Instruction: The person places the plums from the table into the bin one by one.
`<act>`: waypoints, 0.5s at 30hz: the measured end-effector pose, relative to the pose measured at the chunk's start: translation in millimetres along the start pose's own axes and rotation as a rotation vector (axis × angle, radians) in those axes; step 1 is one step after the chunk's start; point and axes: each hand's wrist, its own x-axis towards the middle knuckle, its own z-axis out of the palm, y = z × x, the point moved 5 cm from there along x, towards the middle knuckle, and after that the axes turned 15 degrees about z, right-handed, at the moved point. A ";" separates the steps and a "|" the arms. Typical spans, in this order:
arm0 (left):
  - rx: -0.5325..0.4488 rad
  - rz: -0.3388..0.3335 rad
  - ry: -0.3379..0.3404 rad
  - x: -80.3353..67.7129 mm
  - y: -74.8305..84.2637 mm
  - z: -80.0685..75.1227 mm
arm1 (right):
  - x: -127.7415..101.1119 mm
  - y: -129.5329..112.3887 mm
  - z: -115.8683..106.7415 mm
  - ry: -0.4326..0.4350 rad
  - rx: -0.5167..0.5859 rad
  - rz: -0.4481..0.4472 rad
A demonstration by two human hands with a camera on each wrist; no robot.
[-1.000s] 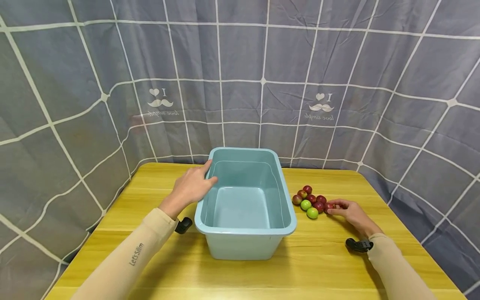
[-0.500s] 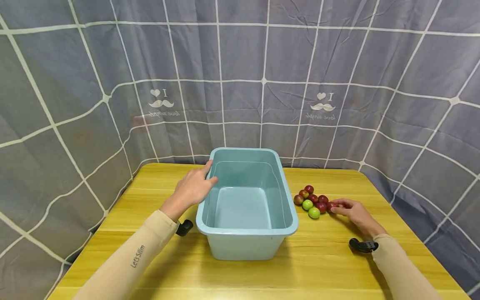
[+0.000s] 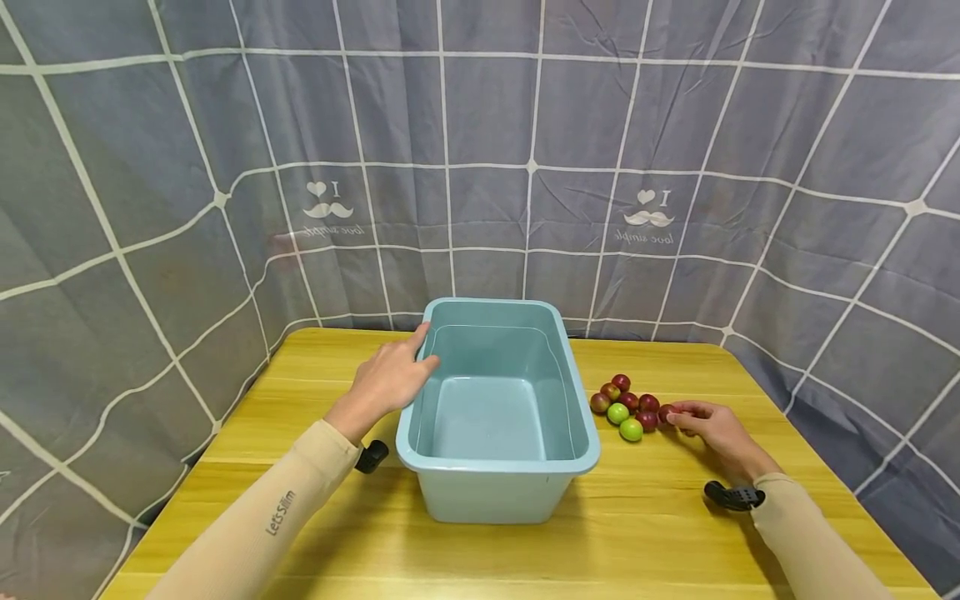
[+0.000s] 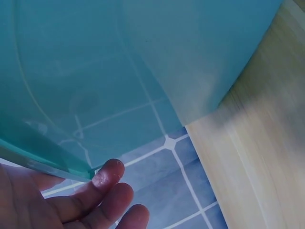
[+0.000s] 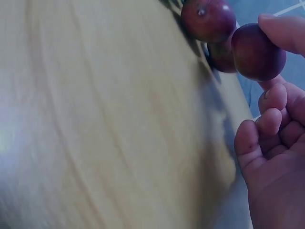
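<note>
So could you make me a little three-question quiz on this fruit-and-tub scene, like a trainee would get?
1. True or false: the blue tub already holds fruit.
2. Which hand rests on the tub's rim: A) left hand B) right hand?
3. Fill in: the right hand pinches a dark ___ fruit at the edge of the fruit cluster.

Key: 1. False, it is empty. 2. A. 3. red.

A light blue plastic tub [image 3: 498, 467] stands upright and empty on the yellow wooden surface [image 3: 645, 525]. Just to its right lies a small cluster of dark red fruits [image 3: 633, 402] with two green fruits [image 3: 624, 421]; one red fruit [image 5: 258, 51] is pinched between fingers [image 5: 285, 31].
</note>
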 end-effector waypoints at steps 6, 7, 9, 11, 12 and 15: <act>0.013 -0.006 -0.009 0.5 0.4 0.3 | -6.9 -17.4 -2.0 0.012 -0.029 -0.071; 0.013 -0.009 -0.012 0.5 0.4 0.3 | -8.0 -22.0 -2.9 0.021 -0.051 -0.086; 0.016 -0.014 -0.016 0.3 0.4 0.2 | -10.1 -31.5 -3.7 0.019 -0.085 -0.106; 0.022 -0.015 -0.015 0.0 0.4 -0.1 | -12.3 -40.8 -3.8 0.019 -0.107 -0.118; 0.025 -0.014 -0.014 -0.2 0.7 -0.3 | -13.2 -44.7 -3.6 0.023 -0.123 -0.121; 0.028 -0.019 -0.026 -1.4 0.5 0.3 | -16.1 -53.6 -0.5 0.019 -0.125 -0.125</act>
